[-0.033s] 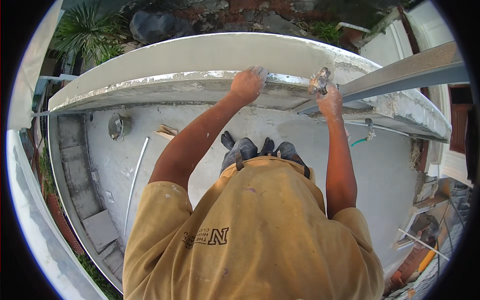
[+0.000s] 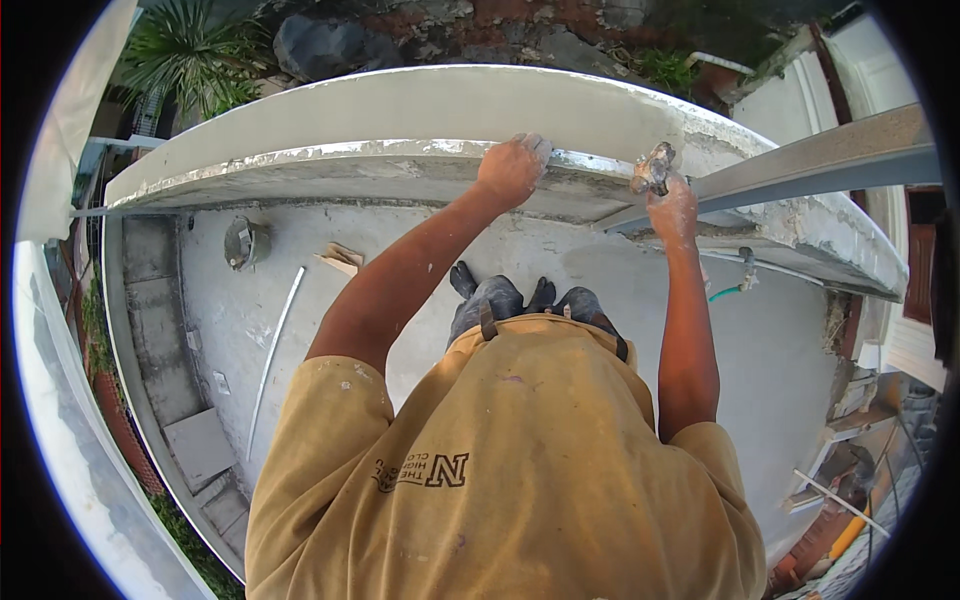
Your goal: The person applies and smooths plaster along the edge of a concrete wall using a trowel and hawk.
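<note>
My left hand (image 2: 513,170) rests on the inner top edge of a curved plastered parapet (image 2: 420,110). Its whitened fingers curl over a pale, shiny edge strip (image 2: 597,163). To the right, my right hand (image 2: 674,212) is closed around the handle of what looks like a hammer (image 2: 654,168), its metal head crusted with mortar. That head is raised near the same edge; whether it touches the strip I cannot tell. Most of the handle is hidden in my fist.
A grey metal beam (image 2: 810,165) slants in beside my right hand. On the floor are a bucket (image 2: 243,245), a folded brown piece (image 2: 342,259) and a long white strip (image 2: 274,362). A tap with a green hose (image 2: 745,272) stands right. Beyond the parapet, the ground drops away.
The whole view has shifted slightly to the right. Both hands keep nearly the same places on and near the edge, and their grips look unchanged.
</note>
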`<state>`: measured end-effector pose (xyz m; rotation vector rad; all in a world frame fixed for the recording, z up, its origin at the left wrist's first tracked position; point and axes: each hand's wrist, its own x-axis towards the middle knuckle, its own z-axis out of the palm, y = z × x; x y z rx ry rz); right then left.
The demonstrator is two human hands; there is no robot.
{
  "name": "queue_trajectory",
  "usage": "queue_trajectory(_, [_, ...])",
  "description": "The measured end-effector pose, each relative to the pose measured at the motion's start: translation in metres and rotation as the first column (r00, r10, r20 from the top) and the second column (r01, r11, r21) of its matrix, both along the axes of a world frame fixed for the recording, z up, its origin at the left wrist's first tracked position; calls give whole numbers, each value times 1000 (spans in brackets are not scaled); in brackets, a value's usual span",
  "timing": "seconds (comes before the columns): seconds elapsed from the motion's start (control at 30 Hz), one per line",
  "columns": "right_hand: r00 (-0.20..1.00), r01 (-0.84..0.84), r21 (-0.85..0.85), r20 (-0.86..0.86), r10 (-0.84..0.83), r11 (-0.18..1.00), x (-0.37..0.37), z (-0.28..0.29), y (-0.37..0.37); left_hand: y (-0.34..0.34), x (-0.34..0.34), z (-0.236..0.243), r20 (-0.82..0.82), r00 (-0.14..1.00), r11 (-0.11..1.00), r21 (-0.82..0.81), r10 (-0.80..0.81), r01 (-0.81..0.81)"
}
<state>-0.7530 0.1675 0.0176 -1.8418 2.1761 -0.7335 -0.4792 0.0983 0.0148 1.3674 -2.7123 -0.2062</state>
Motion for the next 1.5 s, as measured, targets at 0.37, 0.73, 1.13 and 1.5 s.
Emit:
queue_trajectory(0.37, [998,-7,15,-57,8,1000,-2,-11,-4,13,-7,18,-475,874,989,-46,100,-138])
queue_trajectory(0.73, [999,35,27,33,-36,999,1,1,-2,-17,-93,8,-730,413,818,572,544,-67])
queue_trajectory(1.13, [999,11,-40,40,-9,999,-4,-6,-1,-7,-115,-13,-796,392,865,502,461,2])
queue_trajectory(1.5, [998,-25,-13,54,26,1000,-6,1,2,2,-108,-29,-696,708,992,75,124,-101])
